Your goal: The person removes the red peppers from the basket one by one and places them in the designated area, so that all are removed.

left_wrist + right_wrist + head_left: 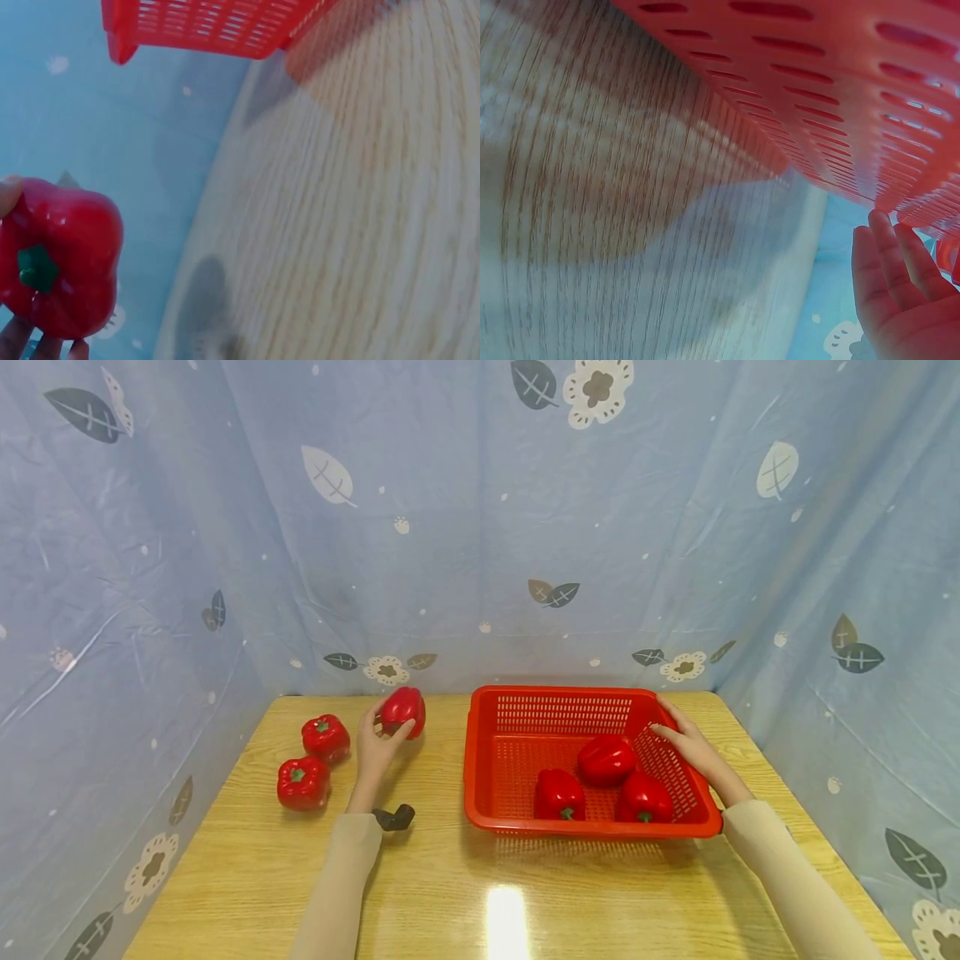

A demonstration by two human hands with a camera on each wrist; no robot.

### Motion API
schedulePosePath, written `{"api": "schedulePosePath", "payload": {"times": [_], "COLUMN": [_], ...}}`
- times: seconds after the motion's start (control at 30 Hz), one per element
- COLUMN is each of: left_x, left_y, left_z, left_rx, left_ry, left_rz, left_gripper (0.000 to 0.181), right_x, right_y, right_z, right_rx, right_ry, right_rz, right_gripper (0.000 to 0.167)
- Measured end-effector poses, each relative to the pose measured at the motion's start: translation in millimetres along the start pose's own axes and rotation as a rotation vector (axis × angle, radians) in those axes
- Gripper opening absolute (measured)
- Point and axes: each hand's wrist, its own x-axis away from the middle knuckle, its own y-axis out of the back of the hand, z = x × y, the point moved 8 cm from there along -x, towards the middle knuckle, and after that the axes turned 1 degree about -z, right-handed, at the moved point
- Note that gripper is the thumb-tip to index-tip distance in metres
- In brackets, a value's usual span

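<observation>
The left hand (380,745) grips a red bell pepper (403,712) to the left of the red basket (592,829). In the left wrist view this pepper (71,255) hangs above the table, its green stem facing the camera, with fingertips below it. At the basket's right side is the right hand (692,745), its thumb over the rim. The right wrist view has the right hand's fingers (889,259) extended against the outside of the perforated basket wall (802,97). Inside the basket lie three red peppers (606,760).
Two more red peppers, one (326,737) behind the other (303,782), sit on the wooden table (442,893) left of the left hand. A dark strap piece (395,817) shows at the left wrist. Blue patterned curtains (450,527) surround the table's back and sides.
</observation>
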Motion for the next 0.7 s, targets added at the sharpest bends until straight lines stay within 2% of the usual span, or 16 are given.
{"api": "schedulePosePath", "payload": {"times": [0.1,0.23,0.53,0.7], "left_x": [2.2,4.0,6.1,7.3], "left_y": [4.8,9.6,19.6,21.1], "left_z": [1.4,8.3,20.1,24.2], "left_rx": [-0.018,-0.049,-0.012,-0.088], "left_ry": [0.008,0.033,0.058,0.048], "left_rz": [-0.049,-0.085,-0.102,-0.108], "left_gripper": [0.066,0.065,0.067,0.068], "right_x": [0.1,-0.7,-0.6,-0.4], "right_y": [0,-1,2,1], "right_z": [0,-2,-3,-3], "right_rx": [-0.007,-0.014,-0.007,-0.011], "right_ry": [-0.003,-0.01,-0.021,-0.027], "right_rz": [0.002,0.004,0.004,0.008], "right_gripper": [0.068,0.068,0.069,0.069]}}
